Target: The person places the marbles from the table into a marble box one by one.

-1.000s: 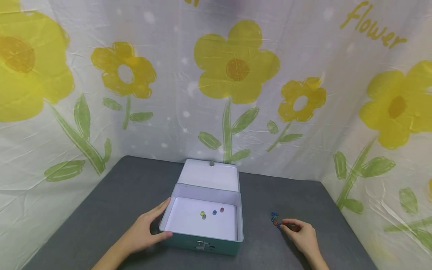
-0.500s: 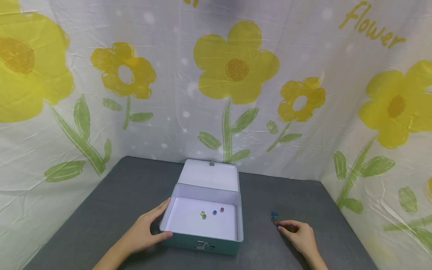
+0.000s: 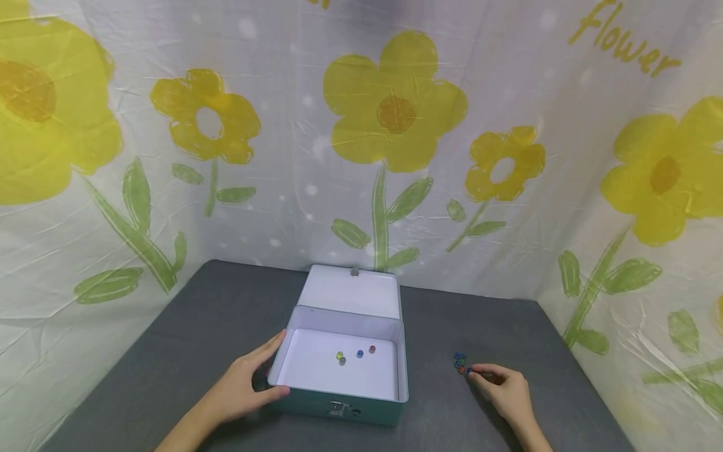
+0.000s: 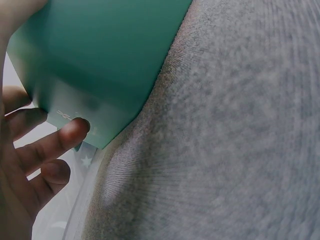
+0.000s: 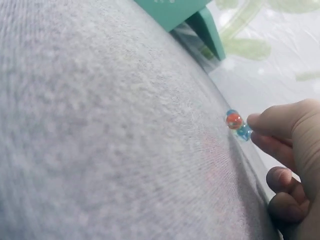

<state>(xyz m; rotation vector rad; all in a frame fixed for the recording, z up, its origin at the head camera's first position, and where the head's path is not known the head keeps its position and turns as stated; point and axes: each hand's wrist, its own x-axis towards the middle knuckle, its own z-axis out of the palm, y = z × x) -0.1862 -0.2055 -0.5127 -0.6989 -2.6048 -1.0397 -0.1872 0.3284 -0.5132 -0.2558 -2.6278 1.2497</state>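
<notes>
A green metal box (image 3: 333, 411) with a white inside stands with its lid (image 3: 350, 292) tipped back. Several glass marbles (image 3: 359, 354) lie on its floor. My left hand (image 3: 240, 388) holds the box's left side, thumb at the front corner and fingers along the outer wall; in the left wrist view those fingers (image 4: 60, 142) lie near the green wall. Right of the box, my right hand (image 3: 505, 389) pinches a blue marble (image 3: 469, 371) between thumb and fingertips. Just left of it sit an orange marble (image 3: 461, 370) and several blue and green ones (image 3: 459, 356).
A dark grey cloth-covered table (image 3: 226, 301) lies under everything. Around it hang white curtains (image 3: 282, 157) printed with yellow flowers. The box's latch (image 3: 337, 408) sticks out at its front wall.
My right fingers have closed on the blue marble and drawn it slightly right and back, away from the orange one. The left hand and box stay in place.
</notes>
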